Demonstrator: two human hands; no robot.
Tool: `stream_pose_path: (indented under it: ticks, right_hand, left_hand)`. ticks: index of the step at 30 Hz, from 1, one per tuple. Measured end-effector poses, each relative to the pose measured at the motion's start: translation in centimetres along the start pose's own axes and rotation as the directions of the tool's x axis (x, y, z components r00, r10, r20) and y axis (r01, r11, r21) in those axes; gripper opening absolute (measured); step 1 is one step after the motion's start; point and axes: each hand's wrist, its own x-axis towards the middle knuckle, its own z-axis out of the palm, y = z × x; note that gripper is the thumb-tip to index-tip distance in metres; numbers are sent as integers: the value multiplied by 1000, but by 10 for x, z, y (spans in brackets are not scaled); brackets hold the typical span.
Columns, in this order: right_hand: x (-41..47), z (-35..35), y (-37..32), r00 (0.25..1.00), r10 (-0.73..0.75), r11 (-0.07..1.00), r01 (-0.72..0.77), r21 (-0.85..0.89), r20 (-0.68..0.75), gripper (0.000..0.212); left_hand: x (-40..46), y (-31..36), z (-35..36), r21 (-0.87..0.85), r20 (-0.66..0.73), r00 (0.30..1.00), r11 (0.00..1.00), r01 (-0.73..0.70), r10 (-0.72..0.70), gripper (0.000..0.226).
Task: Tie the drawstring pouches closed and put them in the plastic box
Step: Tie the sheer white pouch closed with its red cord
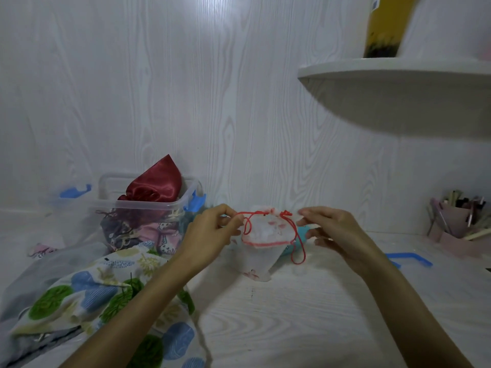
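- Your left hand (212,229) pinches the red drawstring (248,221) at the left side of the small sheer white pouch (263,235), fingers curled round the cord.
- Your right hand (329,229) pinches the right edge of the pouch near its red knot, thumb and forefinger closed on it, the other fingers loosely bent.
- Below your left forearm, a large cloth bag (87,296) printed with green and blue leaves lies on the white table (305,314).
- Behind it, the clear plastic box (148,208) with blue clips stands against the wall, holding several pouches; a dark red satin pouch (156,184) sticks up above its rim.
- Between your hands, the white pouch hangs just above the table, well to the right of the box; a loop of red cord dangles on its right side.
- At the far right, a pink pen holder (454,224) sits on the table.
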Motion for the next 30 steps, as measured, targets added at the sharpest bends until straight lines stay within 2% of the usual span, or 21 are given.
stream_pose_path:
  ticks: [1, 2, 4, 6, 7, 10, 13, 14, 15, 17, 18, 19, 20, 22, 23, 24, 26, 27, 28, 29, 30]
  right_hand:
    - [0, -5, -1, 1000, -2, 999, 2, -48, -13, 34]
    - [-2, -7, -2, 999, 19, 995, -15, -100, 33, 44]
    - [-6, -2, -1, 974, 131, 963, -81, -257, 185, 57]
    - [-8, 7, 6, 938, 214, 924, -104, -369, 271, 39]
    - [-8, 8, 10, 937, 222, 914, -104, -393, 268, 30]
    - [-2, -4, 18, 964, 194, 948, -137, -287, 180, 22]
    - [-2, -23, 15, 970, 149, 984, -125, -128, 192, 15]
    - [-2, -27, 13, 967, 132, 991, -121, -61, 217, 15]
    - [-1, -30, 13, 969, 111, 993, -114, 1, 222, 18]
    - [4, -34, 13, 982, 72, 993, -87, 81, 176, 22]
    - [7, -34, 14, 989, 58, 991, -74, 111, 139, 21]
    - [10, -34, 15, 994, 48, 988, -62, 140, 103, 20]
    - [13, -33, 16, 996, 42, 984, -54, 167, 75, 20]
    - [17, -32, 16, 999, 34, 972, -41, 233, 33, 20]
    - [18, -32, 16, 999, 39, 964, -38, 262, 2, 19]
    - [18, -33, 16, 999, 31, 968, -20, 249, -40, 19]
    - [19, -36, 19, 992, -45, 999, 47, 18, -114, 18]
    - [18, -38, 20, 989, -107, 987, 93, -135, -103, 17]
    - [16, -40, 20, 987, -148, 962, 130, -239, -62, 16]
    - [14, -41, 20, 988, -152, 953, 141, -269, -20, 15]
    - [12, -42, 19, 991, -135, 963, 134, -232, 10, 16]
  left_hand:
    - [0, 0, 0, -10, 4, 1000, 1000, 8, -8, 16]
    - [0, 1, 0, -14, 0, 1000, 1000, 13, -13, 16]
    - [0, 2, 1, -27, -25, 999, 999, 21, -21, 16]
    - [1, 5, 1, -47, -40, 998, 998, 37, -39, 15]
    - [2, 7, 1, -55, -33, 998, 997, 47, -49, 15]
    - [6, 8, -4, -94, -3, 997, 993, 77, -77, 11]
    - [14, 7, -18, -266, 24, 973, 937, 227, -229, 11]
    - [16, 5, -23, -367, 95, 949, 876, 314, -301, 13]
    - [16, 4, -27, -508, 214, 914, 759, 407, -346, 13]
    - [17, 0, -32, -732, 452, 844, 422, 536, -289, 11]
    - [18, -4, -33, -779, 504, 833, 296, 553, -230, 23]
    - [17, -6, -34, -802, 521, 829, 217, 557, -202, 29]
    - [17, -6, -34, -810, 521, 829, 188, 556, -203, 27]
    - [16, -7, -33, -789, 515, 815, 225, 571, -264, 20]
    - [16, -4, -34, -750, 490, 812, 321, 578, -318, 22]
    - [17, -4, -34, -676, 430, 820, 468, 570, -378, 23]
    - [19, -5, -34, -375, 251, 843, 755, 537, -475, 24]
    - [18, -5, -34, -229, 141, 849, 818, 528, -508, 23]
    - [18, -4, -35, -182, 57, 858, 839, 512, -511, 19]
    - [17, -3, -37, -224, 21, 865, 841, 493, -502, 16]
    - [18, -1, -39, -353, 42, 875, 813, 464, -482, 15]
